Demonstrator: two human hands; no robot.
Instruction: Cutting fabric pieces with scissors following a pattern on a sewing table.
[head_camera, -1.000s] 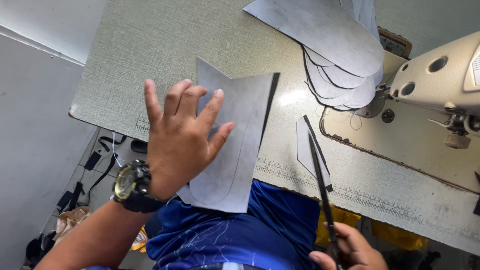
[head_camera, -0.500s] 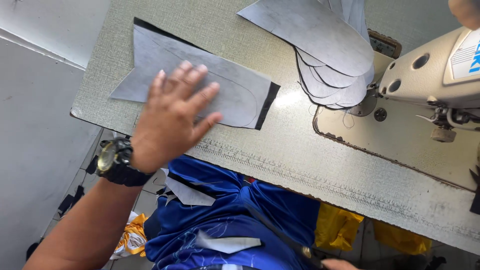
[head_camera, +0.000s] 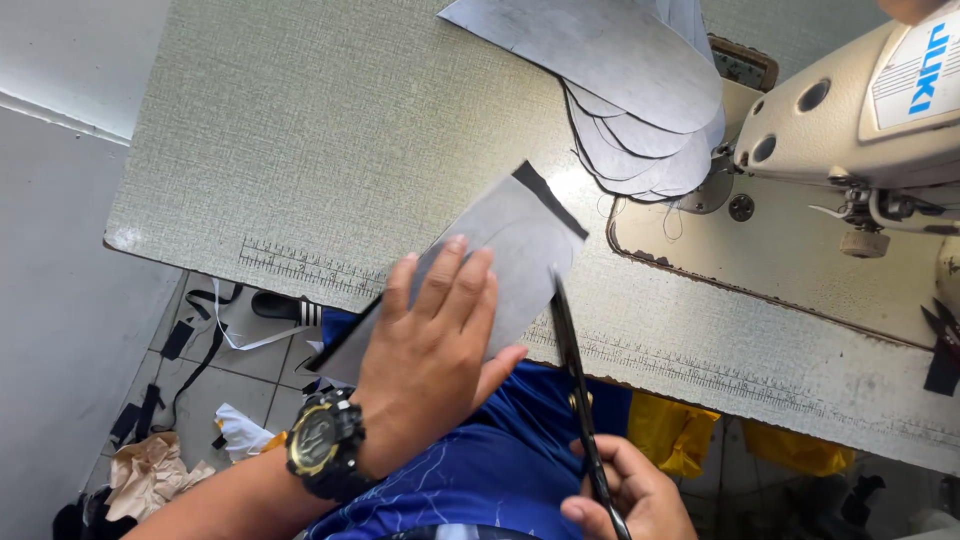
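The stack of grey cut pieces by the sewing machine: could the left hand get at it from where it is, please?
Probably yes: bare table top lies between the left hand, now flat on a grey piece, and the stack.

This place is a sewing workshop. A cream industrial sewing machine (head_camera: 860, 110) is built into a worn counter (head_camera: 330, 150) with ruler marks along its edge. Cut grey fabric pieces (head_camera: 630, 90) lie in a stack, and scraps (head_camera: 150, 470) are scattered on the tiled floor (head_camera: 210, 385).
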